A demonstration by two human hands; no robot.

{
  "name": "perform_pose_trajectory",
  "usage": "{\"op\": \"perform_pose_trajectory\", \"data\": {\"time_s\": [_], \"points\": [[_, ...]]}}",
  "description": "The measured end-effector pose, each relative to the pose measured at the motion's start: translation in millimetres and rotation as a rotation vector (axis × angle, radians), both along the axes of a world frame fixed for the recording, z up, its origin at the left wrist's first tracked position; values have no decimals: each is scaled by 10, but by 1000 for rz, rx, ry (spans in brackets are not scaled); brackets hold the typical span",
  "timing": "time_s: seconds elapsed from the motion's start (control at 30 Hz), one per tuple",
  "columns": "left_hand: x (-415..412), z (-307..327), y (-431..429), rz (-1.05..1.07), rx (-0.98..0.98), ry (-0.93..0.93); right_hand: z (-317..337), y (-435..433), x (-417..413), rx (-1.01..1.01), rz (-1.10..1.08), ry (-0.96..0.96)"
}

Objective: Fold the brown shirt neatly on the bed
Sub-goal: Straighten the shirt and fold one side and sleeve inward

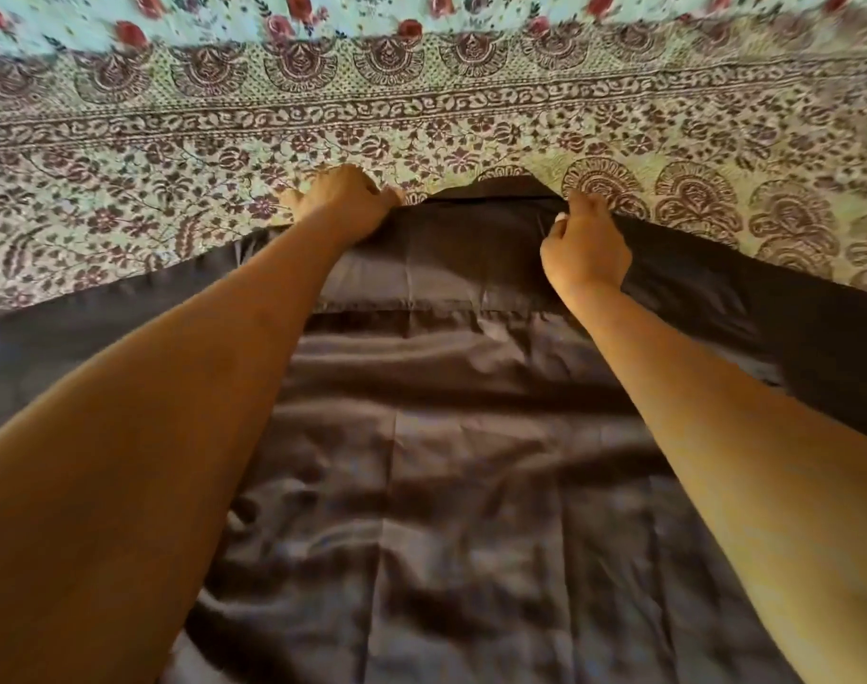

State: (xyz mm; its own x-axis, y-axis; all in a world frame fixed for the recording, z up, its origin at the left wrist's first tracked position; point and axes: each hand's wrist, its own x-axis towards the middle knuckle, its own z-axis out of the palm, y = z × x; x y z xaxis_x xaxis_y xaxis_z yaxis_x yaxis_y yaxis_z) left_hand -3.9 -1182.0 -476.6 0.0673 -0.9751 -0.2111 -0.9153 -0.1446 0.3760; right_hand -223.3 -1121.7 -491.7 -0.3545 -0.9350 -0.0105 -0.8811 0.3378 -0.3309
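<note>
The shiny dark brown cloth shirt (446,436) lies spread out flat on the bed (174,165), which has a flowery printed cover. Its collar end points away. Its sleeves reach out to both sides. Its middle has many wrinkles.

Setting: home bedroom. Evidence: a bed (125,199) fills the whole view. It is dressed in a pale green block-printed bedspread (471,116) with dark maroon vine borders and fan motifs. At the far side of the bed, beyond that border, lies a rose-printed cloth (214,17), light blue. A brown shirt (446,486) lies spread on the bed's near side, creased.
</note>
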Motion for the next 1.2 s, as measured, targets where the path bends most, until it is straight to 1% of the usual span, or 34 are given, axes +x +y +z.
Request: {"op": "perform_pose_trajectory", "data": {"time_s": [0.07,0.13,0.17,0.23,0.27,0.3,0.37,0.43,0.47,0.5,0.57,0.6,0.67,0.73,0.77,0.83,0.87,0.93,1.0,1.03,1.07,1.1,1.17,1.2], "points": [[-16,-12,-49,-40,35,110,-15,-84,-51,2,-2,31],[-16,-1,-79,-95,66,238,-11,-164,-140,-60,-11,-6],[-5,-6,-92,-104,33,288,-10,-192,-184,-109,-15,-44],[21,1,-95,-32,-90,385,-10,-226,-236,-195,-25,-113],[29,1,-85,0,-140,375,-21,-219,-234,-219,-29,-144],[25,-9,-61,9,-163,306,-40,-195,-213,-230,-29,-169],[1,-30,14,14,-171,97,-94,-122,-160,-235,-16,-184],[5,-46,78,-3,-127,-39,-141,-46,-136,-228,27,-153],[32,-53,84,-29,-85,-35,-153,-27,-142,-222,48,-134],[67,-50,83,-72,-31,17,-156,-23,-156,-219,52,-127],[125,11,55,-165,59,181,-142,-53,-194,-232,6,-162],[142,43,36,-180,58,229,-139,-68,-204,-248,-22,-188],[163,22,-16,-129,-34,219,-141,-72,-193,-273,-36,-202],[151,-88,-30,-76,-130,89,-156,-55,-144,-273,-19,-183],[121,-164,-7,-88,-171,19,-167,-39,-113,-261,-10,-167],[65,-256,106,-118,-325,-71,-206,12,-44,-231,5,-115],[50,-254,191,-101,-416,-94,-213,52,-8,-237,23,-66],[60,-217,419,-58,-574,-127,-210,158,120,-299,147,22],[96,-209,675,-94,-633,-131,-193,238,298,-326,421,15],[131,-240,786,-146,-605,-113,-196,255,374,-292,572,11],[196,-287,887,-202,-533,-99,-217,255,429,-219,684,27],[289,-345,971,-252,-428,-115,-245,236,449,-115,728,57],[579,-470,1071,-293,-229,-209,-307,168,414,79,660,144],[721,-504,1084,-272,-168,-239,-314,132,386,139,614,182]]}}
